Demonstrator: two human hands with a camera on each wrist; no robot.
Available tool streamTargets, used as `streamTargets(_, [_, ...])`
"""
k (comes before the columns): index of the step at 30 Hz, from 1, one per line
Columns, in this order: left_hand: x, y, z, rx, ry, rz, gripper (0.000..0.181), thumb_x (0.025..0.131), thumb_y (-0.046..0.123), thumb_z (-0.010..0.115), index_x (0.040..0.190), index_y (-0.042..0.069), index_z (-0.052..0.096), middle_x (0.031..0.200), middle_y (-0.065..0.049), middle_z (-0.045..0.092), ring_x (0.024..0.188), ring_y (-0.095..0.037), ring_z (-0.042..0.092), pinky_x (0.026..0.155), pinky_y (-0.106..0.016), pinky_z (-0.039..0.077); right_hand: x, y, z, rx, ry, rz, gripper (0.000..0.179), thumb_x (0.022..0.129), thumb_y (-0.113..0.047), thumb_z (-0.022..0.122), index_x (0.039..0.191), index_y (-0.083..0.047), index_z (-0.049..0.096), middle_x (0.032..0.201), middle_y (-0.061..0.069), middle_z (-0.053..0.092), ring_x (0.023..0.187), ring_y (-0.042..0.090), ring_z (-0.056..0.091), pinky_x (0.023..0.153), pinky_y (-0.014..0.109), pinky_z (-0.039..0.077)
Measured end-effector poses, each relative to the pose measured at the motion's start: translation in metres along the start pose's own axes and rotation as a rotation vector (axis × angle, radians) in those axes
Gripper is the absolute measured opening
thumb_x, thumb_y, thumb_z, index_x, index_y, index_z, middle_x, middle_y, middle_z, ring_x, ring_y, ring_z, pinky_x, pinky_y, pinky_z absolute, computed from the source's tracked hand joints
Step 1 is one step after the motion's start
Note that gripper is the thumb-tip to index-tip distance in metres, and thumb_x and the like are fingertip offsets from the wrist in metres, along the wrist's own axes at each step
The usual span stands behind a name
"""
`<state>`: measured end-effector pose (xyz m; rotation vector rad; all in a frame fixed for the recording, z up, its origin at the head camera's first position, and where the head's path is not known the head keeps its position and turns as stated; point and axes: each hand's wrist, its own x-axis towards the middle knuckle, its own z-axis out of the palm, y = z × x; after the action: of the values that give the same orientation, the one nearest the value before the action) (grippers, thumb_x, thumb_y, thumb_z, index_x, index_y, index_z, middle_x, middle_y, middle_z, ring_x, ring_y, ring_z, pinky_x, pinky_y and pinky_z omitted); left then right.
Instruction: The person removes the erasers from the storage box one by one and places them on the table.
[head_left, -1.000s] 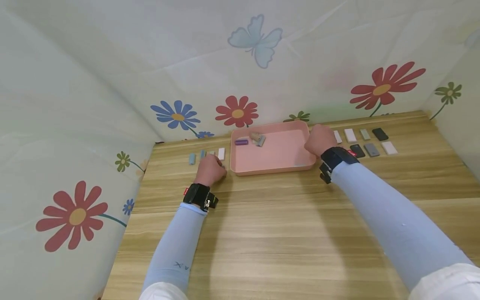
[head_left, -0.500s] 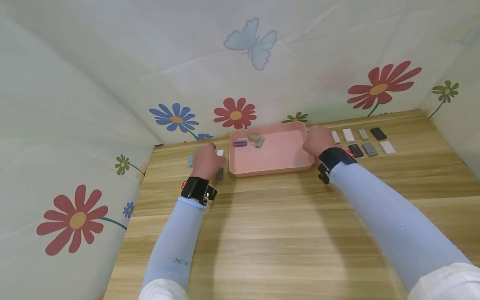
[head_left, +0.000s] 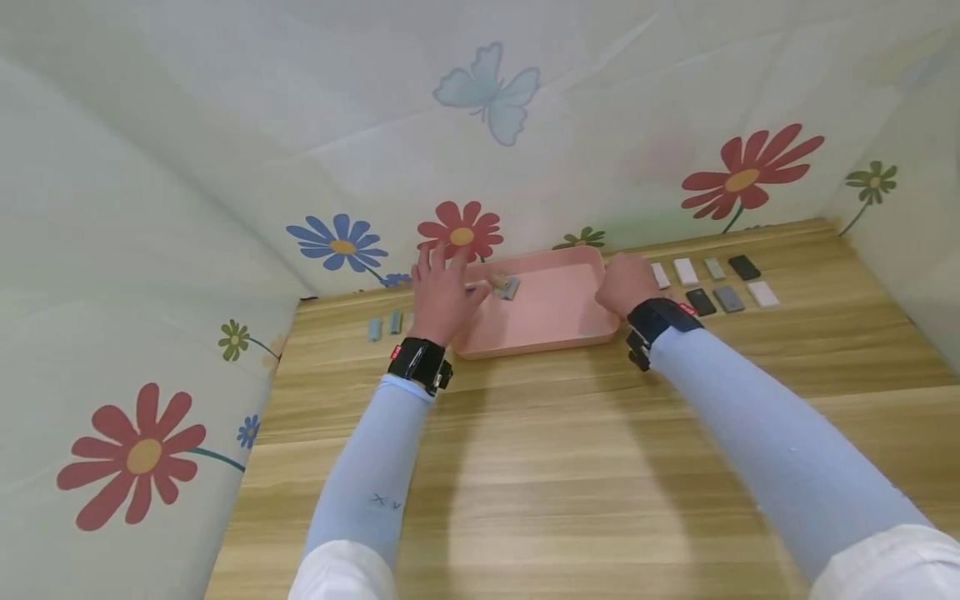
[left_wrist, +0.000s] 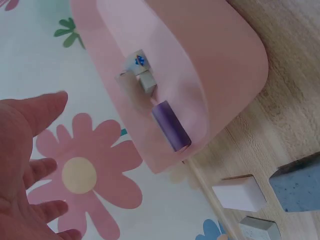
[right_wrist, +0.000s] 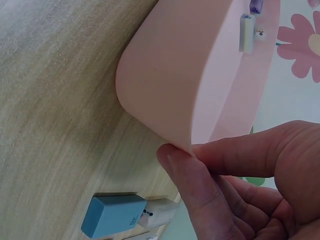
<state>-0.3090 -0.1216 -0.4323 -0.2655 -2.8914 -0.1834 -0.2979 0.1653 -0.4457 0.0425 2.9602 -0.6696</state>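
Note:
In the head view my left hand (head_left: 444,300) is raised over the left end of a pink tray (head_left: 540,343), fingers spread, holding nothing. My right hand (head_left: 626,285) pinches the tray's right rim; the right wrist view has thumb and index finger on either side of the pink wall (right_wrist: 160,75). Inside the tray lie a purple eraser (left_wrist: 171,126), a beige cylinder (left_wrist: 134,91) and small pale blocks (left_wrist: 147,81). Just outside its left end, a white block (left_wrist: 240,194), a speckled blue-grey block (left_wrist: 300,185) and a light grey block (left_wrist: 260,229) rest on the table.
Two pale blue pieces, one of them a small block (head_left: 375,328), lie left of the tray. Right of it are rows of eraser-like blocks, including a black one (head_left: 744,267); a blue eraser (right_wrist: 114,215) marked 4B sits nearest the tray. A flower-printed sheet (head_left: 637,192) hangs behind.
My left hand has gone from the blocks beside the tray rightward and up over the tray's left end, its curled fingers spreading out. The right hand stays at the rim.

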Motion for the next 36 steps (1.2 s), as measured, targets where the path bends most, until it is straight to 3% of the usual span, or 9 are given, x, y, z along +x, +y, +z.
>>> streamTargets(7, [0.008, 0.005, 0.015, 0.024, -0.109, 0.024, 0.073, 0.081, 0.054, 0.060, 0.145, 0.039, 0.027, 0.157, -0.005, 0.014, 0.144, -0.038, -0.004, 0.109, -0.066, 0.006, 0.002, -0.001, 0.003, -0.013, 0.010, 0.002, 0.021, 0.077, -0.011, 0.057, 0.057, -0.005, 0.055, 0.054, 0.007, 0.053, 0.057, 0.027, 0.053, 0.046, 0.030, 0.036])
streamTargets(12, [0.010, 0.004, 0.028, 0.050, -0.188, 0.033, 0.057, 0.087, 0.045, 0.052, 0.141, 0.031, 0.039, 0.153, -0.007, 0.024, 0.144, -0.038, 0.006, 0.110, -0.064, 0.011, 0.000, -0.001, 0.003, -0.002, -0.001, -0.001, 0.020, 0.077, -0.011, 0.057, 0.058, -0.005, 0.056, 0.054, 0.006, 0.051, 0.056, 0.026, 0.052, 0.046, 0.030, 0.036])
streamTargets(16, [0.012, 0.005, 0.035, 0.078, -0.288, 0.026, 0.042, 0.092, 0.040, 0.043, 0.131, 0.024, 0.048, 0.149, -0.012, 0.030, 0.142, -0.038, 0.014, 0.112, -0.061, 0.013, 0.000, -0.002, 0.002, -0.005, -0.009, 0.007, 0.019, 0.078, -0.011, 0.058, 0.061, -0.003, 0.059, 0.058, 0.008, 0.055, 0.058, 0.026, 0.054, 0.046, 0.030, 0.037])
streamTargets(24, [0.020, 0.008, 0.044, 0.137, -0.451, 0.041, 0.059, 0.088, 0.035, 0.056, 0.139, 0.017, 0.036, 0.147, -0.007, 0.032, 0.136, -0.028, 0.026, 0.113, -0.052, 0.021, -0.003, -0.004, -0.001, 0.000, 0.003, 0.013, 0.018, 0.077, -0.010, 0.058, 0.060, -0.004, 0.058, 0.059, 0.009, 0.056, 0.059, 0.027, 0.054, 0.048, 0.030, 0.037])
streamTargets(33, [0.017, 0.012, 0.036, 0.129, -0.522, 0.026, 0.053, 0.096, 0.032, 0.044, 0.143, 0.012, 0.033, 0.149, -0.009, 0.035, 0.137, -0.028, 0.033, 0.112, -0.058, 0.018, 0.003, 0.003, 0.004, -0.004, 0.043, -0.042, 0.021, 0.074, -0.010, 0.056, 0.054, -0.007, 0.052, 0.054, 0.006, 0.052, 0.056, 0.026, 0.052, 0.045, 0.031, 0.037])
streamTargets(36, [0.017, 0.010, 0.039, 0.172, -0.515, 0.040, 0.051, 0.097, 0.032, 0.042, 0.142, 0.011, 0.034, 0.146, -0.009, 0.039, 0.135, -0.027, 0.037, 0.112, -0.058, 0.019, 0.004, 0.004, 0.004, -0.004, 0.041, -0.044, 0.022, 0.075, -0.010, 0.056, 0.053, -0.007, 0.052, 0.053, 0.005, 0.050, 0.054, 0.025, 0.052, 0.044, 0.030, 0.036])
